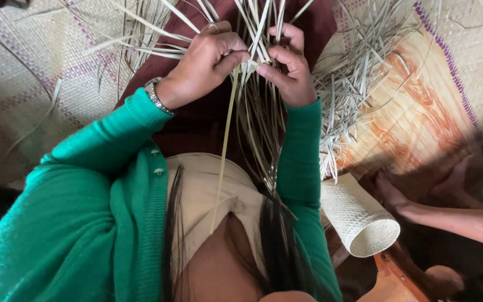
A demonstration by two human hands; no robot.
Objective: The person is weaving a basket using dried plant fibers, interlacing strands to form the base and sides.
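We cannot see the straw strips' (258, 33) upper ends, cut off by the top edge, nor the co-worker's arm (465, 221) past the right edge.

A woven mat (40, 72) with faded purple lines covers the floor at the far left. At the far right lies another mat (420, 117), orange-patterned with a purple border. A small woven basket (359, 221), pale and tube-shaped, lies on its side near the right, its open mouth turned toward the near edge. Just right of it, another person's bare foot (392, 193) and forearm (465, 223) rest on the floor. A wooden piece (392, 282) shows below the basket.
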